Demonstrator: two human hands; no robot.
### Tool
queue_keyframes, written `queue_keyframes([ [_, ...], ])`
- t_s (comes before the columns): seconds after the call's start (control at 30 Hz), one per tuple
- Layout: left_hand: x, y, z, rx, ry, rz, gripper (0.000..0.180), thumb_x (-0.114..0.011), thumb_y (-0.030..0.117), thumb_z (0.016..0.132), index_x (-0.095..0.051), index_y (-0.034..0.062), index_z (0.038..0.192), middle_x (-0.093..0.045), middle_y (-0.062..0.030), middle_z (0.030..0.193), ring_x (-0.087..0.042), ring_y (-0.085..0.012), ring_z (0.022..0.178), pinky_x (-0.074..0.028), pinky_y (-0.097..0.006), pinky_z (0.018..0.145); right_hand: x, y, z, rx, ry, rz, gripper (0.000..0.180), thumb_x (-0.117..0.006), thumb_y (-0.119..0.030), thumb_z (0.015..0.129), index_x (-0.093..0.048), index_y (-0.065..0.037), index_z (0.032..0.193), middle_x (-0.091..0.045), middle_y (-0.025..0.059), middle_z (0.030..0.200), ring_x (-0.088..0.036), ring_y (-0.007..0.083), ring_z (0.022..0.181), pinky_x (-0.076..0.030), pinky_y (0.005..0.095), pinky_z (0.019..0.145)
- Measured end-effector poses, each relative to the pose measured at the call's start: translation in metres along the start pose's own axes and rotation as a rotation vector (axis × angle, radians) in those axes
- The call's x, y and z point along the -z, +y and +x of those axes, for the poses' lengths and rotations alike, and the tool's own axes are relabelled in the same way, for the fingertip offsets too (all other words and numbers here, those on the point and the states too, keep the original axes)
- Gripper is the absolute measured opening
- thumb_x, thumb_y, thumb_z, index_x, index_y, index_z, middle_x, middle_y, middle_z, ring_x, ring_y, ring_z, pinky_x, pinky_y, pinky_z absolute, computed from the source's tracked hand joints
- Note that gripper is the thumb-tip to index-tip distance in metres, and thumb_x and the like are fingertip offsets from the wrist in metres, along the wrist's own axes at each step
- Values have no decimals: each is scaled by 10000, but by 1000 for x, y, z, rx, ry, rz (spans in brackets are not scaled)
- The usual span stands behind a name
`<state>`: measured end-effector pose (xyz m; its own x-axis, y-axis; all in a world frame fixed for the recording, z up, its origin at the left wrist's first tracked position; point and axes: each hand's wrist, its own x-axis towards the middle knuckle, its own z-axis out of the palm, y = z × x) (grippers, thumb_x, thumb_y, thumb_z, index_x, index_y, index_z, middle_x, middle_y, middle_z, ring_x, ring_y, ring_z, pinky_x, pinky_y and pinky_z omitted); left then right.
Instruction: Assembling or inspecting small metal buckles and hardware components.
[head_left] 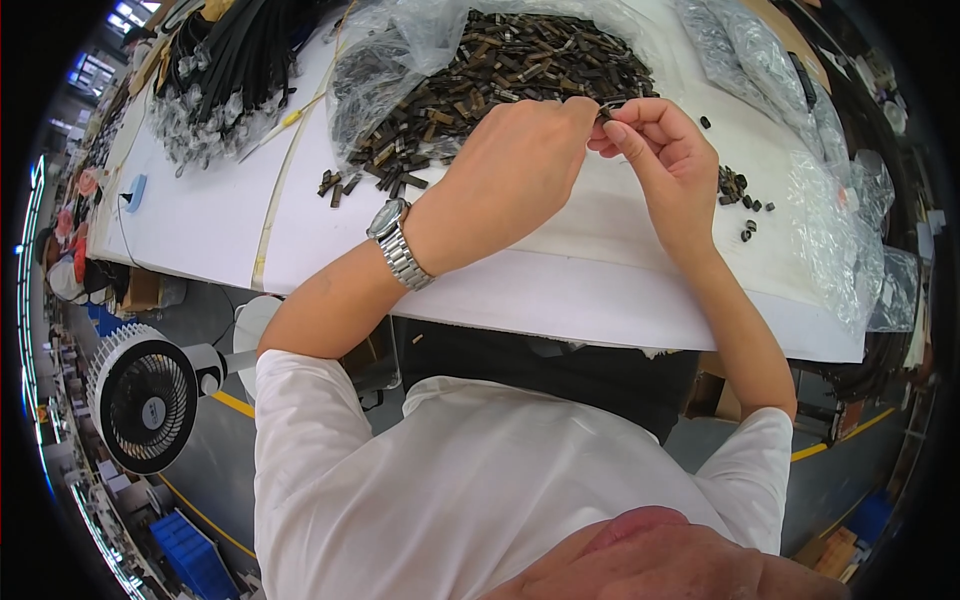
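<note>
A small dark piece (605, 114) sat at the fingertips of my right hand (672, 165), pinched between thumb and forefinger, in the narrow space between my 2 hands. My left hand (510, 165) came in close from the left, but its own back hid the fingers, so I could not tell whether they gripped the piece too. My fingertips covered most of the piece, and its shape was too small to make out. Beyond the grip and to its left lay a heap of dark pieces (560, 55), its near edge partly hidden by my left hand and its left side partly under clear plastic film (390, 75). To the grip's right lay 1 loose black bit (705, 122).
</note>
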<state>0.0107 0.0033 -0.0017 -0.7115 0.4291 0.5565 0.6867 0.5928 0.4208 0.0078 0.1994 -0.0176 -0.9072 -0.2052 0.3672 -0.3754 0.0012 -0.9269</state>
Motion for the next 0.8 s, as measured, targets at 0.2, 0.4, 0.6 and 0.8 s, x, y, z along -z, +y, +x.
queue_keyframes([
  [0.2, 7, 4, 0, -20, 12, 137, 49, -636, 46, 926, -642, 16, 964, -649, -138, 710, -657, -362, 657, -513, -450, 593, 0, 0, -1, 15, -6, 35, 132, -695, -56, 1011, -634, 28, 1092, -736, 84, 981, -717, 140, 932, -580, 265, 863],
  [0.4, 10, 7, -1, -50, -20, 214, 53, -648, 49, 909, -656, 42, 960, -628, -126, 677, -646, -343, 625, -483, -446, 547, -2, -3, 1, 8, -6, 64, 174, -730, -41, 978, -628, 18, 1105, -723, 65, 985, -707, 119, 960, -585, 245, 860],
  [0.6, 12, -1, 0, -104, 11, 210, 49, -661, 63, 910, -691, 57, 872, -644, -125, 674, -650, -327, 608, -475, -432, 536, -1, -13, -1, -51, -26, -62, 193, -719, -42, 983, -659, 28, 1153, -774, 111, 1018, -756, 152, 930, -600, 251, 871],
  [0.8, 29, -7, 9, -40, -208, -115, 135, -665, 96, 954, -732, 43, 849, -578, -87, 590, -513, -211, 501, -412, -332, 507, 21, -19, 3, -148, -268, -1, 178, -669, -44, 1012, -671, 47, 1165, -781, 146, 1026, -773, 186, 917, -618, 291, 871],
])
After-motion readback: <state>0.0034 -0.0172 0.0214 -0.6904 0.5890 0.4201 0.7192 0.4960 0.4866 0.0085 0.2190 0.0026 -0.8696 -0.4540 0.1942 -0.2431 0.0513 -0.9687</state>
